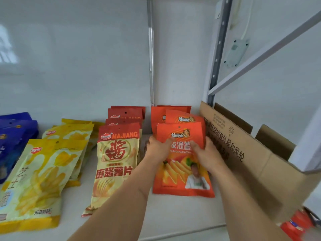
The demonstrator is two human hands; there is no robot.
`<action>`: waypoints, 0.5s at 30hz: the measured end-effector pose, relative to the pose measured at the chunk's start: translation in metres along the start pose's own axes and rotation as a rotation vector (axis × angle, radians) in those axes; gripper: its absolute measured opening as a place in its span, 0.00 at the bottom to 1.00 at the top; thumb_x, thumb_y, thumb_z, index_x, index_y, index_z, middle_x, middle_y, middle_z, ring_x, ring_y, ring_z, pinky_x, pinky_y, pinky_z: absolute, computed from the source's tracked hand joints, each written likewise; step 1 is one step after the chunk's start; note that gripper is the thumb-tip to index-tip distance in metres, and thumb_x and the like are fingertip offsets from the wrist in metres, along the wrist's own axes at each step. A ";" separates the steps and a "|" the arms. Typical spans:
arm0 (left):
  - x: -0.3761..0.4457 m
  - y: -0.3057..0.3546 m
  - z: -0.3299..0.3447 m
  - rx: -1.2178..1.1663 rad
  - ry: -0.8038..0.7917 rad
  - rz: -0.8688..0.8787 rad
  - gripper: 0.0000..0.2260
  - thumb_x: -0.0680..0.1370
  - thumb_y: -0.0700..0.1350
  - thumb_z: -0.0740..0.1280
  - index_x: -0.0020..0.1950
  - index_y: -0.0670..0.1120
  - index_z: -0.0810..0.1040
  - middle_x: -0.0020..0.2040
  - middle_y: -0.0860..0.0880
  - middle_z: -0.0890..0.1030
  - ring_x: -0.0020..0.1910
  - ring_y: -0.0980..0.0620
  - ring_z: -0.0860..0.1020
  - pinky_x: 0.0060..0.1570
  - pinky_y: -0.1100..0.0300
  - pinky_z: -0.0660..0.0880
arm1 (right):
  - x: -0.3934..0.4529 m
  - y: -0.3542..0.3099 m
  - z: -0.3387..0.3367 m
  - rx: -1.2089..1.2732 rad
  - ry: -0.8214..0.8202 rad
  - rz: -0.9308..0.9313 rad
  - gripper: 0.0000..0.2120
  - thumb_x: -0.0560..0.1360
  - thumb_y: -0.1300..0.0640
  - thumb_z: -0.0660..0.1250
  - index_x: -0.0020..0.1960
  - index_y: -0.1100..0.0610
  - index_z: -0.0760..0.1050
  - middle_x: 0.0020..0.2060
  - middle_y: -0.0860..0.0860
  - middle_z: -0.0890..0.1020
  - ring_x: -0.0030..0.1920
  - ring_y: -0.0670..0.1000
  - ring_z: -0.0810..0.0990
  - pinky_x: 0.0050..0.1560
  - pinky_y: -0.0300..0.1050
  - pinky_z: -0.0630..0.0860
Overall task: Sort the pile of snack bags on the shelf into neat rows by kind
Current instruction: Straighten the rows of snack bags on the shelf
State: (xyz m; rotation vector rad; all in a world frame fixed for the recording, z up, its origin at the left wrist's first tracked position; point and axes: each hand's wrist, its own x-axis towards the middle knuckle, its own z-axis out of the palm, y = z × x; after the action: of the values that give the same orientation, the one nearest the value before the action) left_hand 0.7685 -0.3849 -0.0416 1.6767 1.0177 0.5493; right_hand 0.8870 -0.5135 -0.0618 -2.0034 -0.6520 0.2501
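Landmark: cardboard box, lying open on the white shelf at its right end. Box interior mostly out of view; a red packet shows at its near corner, blurred, cannot tell what it is.

Just left of the box: front orange chip bag, flat on the shelf, long axis running near-to-far, printed top edge away from the viewer. Left hand grips its left edge, thumb curled over the front. Right hand grips the right edge likewise, thumb on the print.

Behind it, more orange bags overlap toward the back wall.

Further left of the box: Majiang chip bags in a row, then yellow chip bags, then blue bags, all with the same orientation.
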 end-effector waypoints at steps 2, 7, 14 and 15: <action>0.008 0.003 0.002 -0.080 -0.002 -0.047 0.41 0.72 0.62 0.72 0.75 0.40 0.63 0.68 0.42 0.75 0.65 0.40 0.77 0.66 0.46 0.74 | 0.006 0.004 0.002 0.051 -0.026 -0.001 0.29 0.76 0.39 0.67 0.71 0.53 0.68 0.63 0.51 0.79 0.61 0.55 0.78 0.62 0.49 0.73; 0.016 0.001 0.012 -0.138 -0.002 -0.058 0.31 0.72 0.61 0.74 0.67 0.43 0.73 0.60 0.43 0.82 0.55 0.43 0.83 0.59 0.46 0.79 | 0.020 0.007 0.006 0.159 -0.070 -0.016 0.28 0.75 0.40 0.68 0.71 0.50 0.66 0.59 0.47 0.79 0.55 0.49 0.79 0.59 0.47 0.74; 0.013 -0.015 0.013 -0.347 -0.100 -0.083 0.36 0.61 0.62 0.77 0.65 0.47 0.75 0.53 0.45 0.86 0.46 0.44 0.87 0.50 0.43 0.83 | 0.029 0.013 0.004 0.126 -0.165 -0.051 0.26 0.75 0.39 0.68 0.69 0.49 0.69 0.57 0.46 0.81 0.56 0.49 0.80 0.58 0.47 0.74; 0.013 -0.017 0.013 -0.353 -0.109 -0.088 0.37 0.61 0.62 0.77 0.65 0.48 0.74 0.53 0.45 0.86 0.46 0.44 0.87 0.49 0.43 0.83 | 0.028 0.012 0.001 0.119 -0.176 -0.044 0.25 0.76 0.39 0.67 0.69 0.49 0.69 0.56 0.45 0.80 0.54 0.49 0.79 0.56 0.46 0.73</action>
State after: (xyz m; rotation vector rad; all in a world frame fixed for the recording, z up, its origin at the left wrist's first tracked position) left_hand 0.7798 -0.3796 -0.0634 1.3290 0.8553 0.5382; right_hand 0.9136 -0.5018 -0.0700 -1.8644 -0.7736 0.4329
